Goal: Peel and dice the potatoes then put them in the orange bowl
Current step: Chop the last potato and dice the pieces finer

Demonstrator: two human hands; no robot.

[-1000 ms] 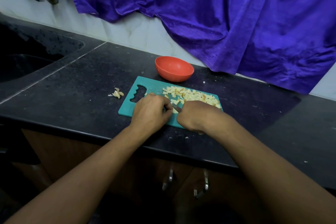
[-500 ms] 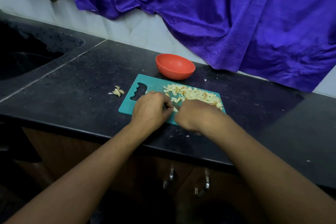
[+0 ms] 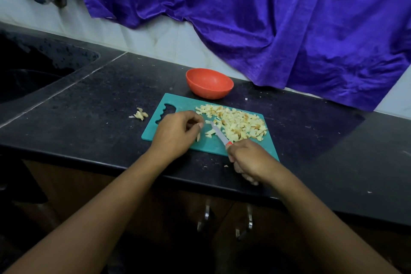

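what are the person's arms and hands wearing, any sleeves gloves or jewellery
Nothing shows on them. The left forearm and right forearm are bare down to the picture's lower edge, no sleeve in view. The left hand and the right hand have no gloves, and no watch, bracelet or ring shows on the sides facing the camera.

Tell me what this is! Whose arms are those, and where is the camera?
There is no machine here. The arms belong to a person wearing a camera on their head, so you look down just as they do. The right hand grips a small knife with a reddish handle. The left hand curls its fingers over a few potato pieces; I can't tell whether it pinches one. On the teal cutting board lies a heap of diced potato. Behind it stands the orange bowl, with no potato showing inside. Potato peelings lie on the black counter, left of the board. A purple cloth hangs behind.
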